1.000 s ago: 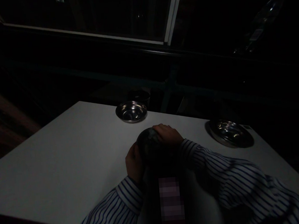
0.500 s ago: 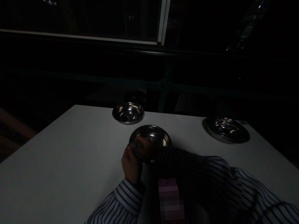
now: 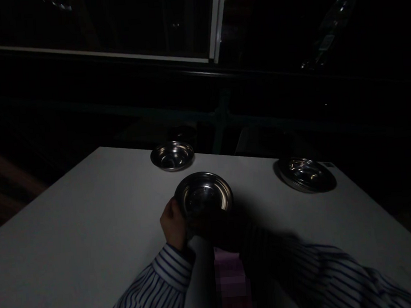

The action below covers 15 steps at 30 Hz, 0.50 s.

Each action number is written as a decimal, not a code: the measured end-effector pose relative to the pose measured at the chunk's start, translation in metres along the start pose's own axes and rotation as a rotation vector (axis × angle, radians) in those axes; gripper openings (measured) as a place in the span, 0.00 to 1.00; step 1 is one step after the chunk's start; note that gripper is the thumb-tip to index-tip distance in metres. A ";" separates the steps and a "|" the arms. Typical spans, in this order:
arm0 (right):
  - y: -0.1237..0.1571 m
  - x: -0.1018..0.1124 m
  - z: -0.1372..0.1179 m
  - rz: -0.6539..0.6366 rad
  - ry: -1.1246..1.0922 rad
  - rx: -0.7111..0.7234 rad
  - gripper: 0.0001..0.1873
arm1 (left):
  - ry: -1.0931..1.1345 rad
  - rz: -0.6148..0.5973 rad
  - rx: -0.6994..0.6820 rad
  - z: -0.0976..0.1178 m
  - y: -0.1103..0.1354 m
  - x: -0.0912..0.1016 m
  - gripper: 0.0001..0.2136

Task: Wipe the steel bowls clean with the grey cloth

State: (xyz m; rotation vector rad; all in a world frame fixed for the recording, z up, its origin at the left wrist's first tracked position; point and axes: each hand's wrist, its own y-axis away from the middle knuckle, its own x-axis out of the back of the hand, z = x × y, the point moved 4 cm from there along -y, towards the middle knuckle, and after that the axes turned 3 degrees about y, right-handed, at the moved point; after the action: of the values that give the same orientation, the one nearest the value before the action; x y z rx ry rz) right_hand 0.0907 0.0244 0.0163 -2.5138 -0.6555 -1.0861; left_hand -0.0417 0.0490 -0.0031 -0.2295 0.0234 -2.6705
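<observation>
The left hand grips the left rim of the held bowl, on or just above the middle of the table; the right hand lies in shadow at its near side, its hold impossible to tell; a one-sided grip could let the smooth metal tip or slip; counted: two hands, one held bowl, right bowl perhaps stacked, one far bowl, one bottle far right.

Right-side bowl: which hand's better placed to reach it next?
Probably the right hand: it lies nearer the right-side bowl, while the left hand holds the near bowl at its left rim. Deep shadow hides the right hand's grip.
</observation>
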 end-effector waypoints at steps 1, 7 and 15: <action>0.003 -0.002 0.001 0.003 -0.048 0.009 0.13 | -0.003 0.003 0.001 0.000 0.000 0.001 0.17; 0.020 0.002 0.003 0.156 -0.200 0.025 0.17 | 0.003 -0.015 0.010 0.003 -0.001 0.000 0.18; 0.013 0.003 -0.008 0.211 -0.022 0.130 0.07 | -0.032 -0.014 0.004 0.003 -0.009 0.002 0.18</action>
State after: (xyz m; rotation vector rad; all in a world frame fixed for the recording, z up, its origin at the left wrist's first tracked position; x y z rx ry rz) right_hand 0.0945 0.0108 0.0224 -2.4216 -0.4386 -0.9116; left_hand -0.0467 0.0562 0.0006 -0.2718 0.0067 -2.6801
